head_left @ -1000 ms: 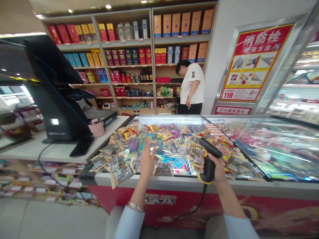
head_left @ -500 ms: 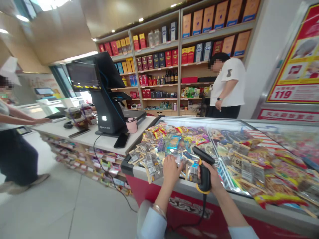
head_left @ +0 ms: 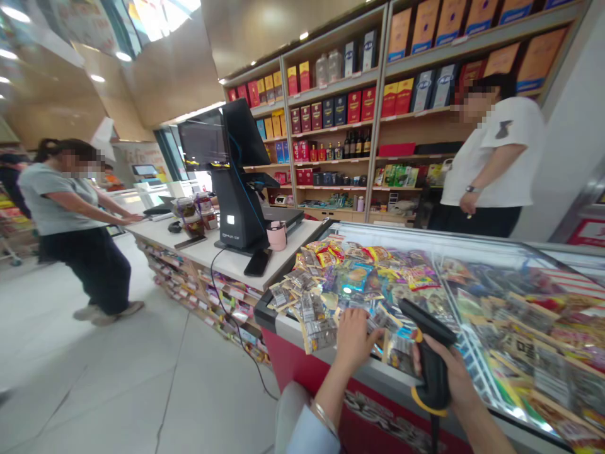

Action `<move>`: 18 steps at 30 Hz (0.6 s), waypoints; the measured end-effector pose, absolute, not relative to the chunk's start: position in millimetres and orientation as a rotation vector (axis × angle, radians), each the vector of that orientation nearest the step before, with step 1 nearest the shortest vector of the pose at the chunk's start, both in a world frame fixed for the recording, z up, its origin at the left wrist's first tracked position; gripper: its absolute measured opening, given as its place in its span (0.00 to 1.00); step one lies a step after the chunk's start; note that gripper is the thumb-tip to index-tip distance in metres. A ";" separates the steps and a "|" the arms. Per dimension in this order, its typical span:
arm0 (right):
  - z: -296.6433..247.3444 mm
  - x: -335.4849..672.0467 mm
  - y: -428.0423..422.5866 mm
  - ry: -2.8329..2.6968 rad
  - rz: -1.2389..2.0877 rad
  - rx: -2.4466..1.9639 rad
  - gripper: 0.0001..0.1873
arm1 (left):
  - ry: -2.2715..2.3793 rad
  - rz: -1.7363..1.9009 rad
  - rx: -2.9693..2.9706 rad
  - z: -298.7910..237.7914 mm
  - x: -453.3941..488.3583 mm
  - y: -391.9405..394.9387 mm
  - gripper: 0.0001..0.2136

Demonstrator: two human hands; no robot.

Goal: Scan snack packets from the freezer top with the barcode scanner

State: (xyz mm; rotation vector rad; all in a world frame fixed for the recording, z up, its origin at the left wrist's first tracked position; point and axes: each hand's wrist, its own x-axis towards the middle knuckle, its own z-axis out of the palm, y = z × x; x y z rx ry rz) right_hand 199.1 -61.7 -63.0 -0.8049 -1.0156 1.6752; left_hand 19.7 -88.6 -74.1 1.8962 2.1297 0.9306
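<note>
My right hand point(head_left: 457, 373) is wrapped around the grip of a black and yellow barcode scanner point(head_left: 433, 378), its head tilted over the freezer's front edge. My left hand point(head_left: 353, 337) rests on small snack packets at that edge, thumb apart from the fingers, fingertips partly hidden; nothing shows gripped in it. Beside it lie clear packets with dark contents point(head_left: 317, 328), and another packet point(head_left: 401, 352) sits between the hands, just left of the scanner. A blue packet point(head_left: 357, 277) and several red and yellow packets point(head_left: 331, 252) are heaped farther back on the glass top.
More packets point(head_left: 543, 359) cover the freezer's right side. Left of it, a white counter point(head_left: 293, 249) bears a black register point(head_left: 241, 208), a phone point(head_left: 258, 262) and a pink cup point(head_left: 276, 236). One person point(head_left: 496, 157) stands behind the freezer, another point(head_left: 75, 202) at the counter's left.
The view has swung left, so things sit farther right and the person at the left shows more fully. My right hand still holds the scanner; my left stays on the packets.
</note>
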 end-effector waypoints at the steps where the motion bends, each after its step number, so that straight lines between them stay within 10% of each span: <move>1: -62.9 199.2 -62.4 -1.022 1.679 -0.800 0.21 | 2.125 0.942 1.858 -74.1 19.5 -88.9 0.18; 18: -71.1 201.3 -61.3 -1.074 1.692 -0.743 0.21 | 1.905 1.759 1.303 -78.1 5.2 -62.9 0.23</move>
